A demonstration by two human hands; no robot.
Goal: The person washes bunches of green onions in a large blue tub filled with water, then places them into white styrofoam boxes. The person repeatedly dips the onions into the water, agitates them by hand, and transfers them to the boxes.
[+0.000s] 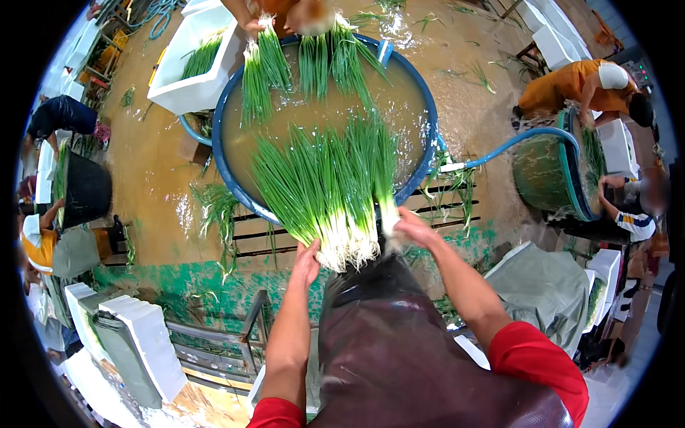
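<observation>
Bunches of spring onions (321,192) lie fanned over the near rim of a round blue tub (218,160) of muddy water, their green tops over the water and their white roots toward me. My left hand (307,261) closes around the white ends at the left side of the row. With my right hand (416,230) I grip the root end of a separate bunch of spring onions (385,175) at the right; the roots there are slightly blurred. My dark wet apron (385,321) reaches up to the roots.
Across the tub a person's hand (251,27) holds more spring onion bunches (272,60) in the water. A white foam box (168,93) stands at the far left. A blue hose (499,151) runs right, toward workers at another tub (539,175). Slatted boards (246,239) lie below.
</observation>
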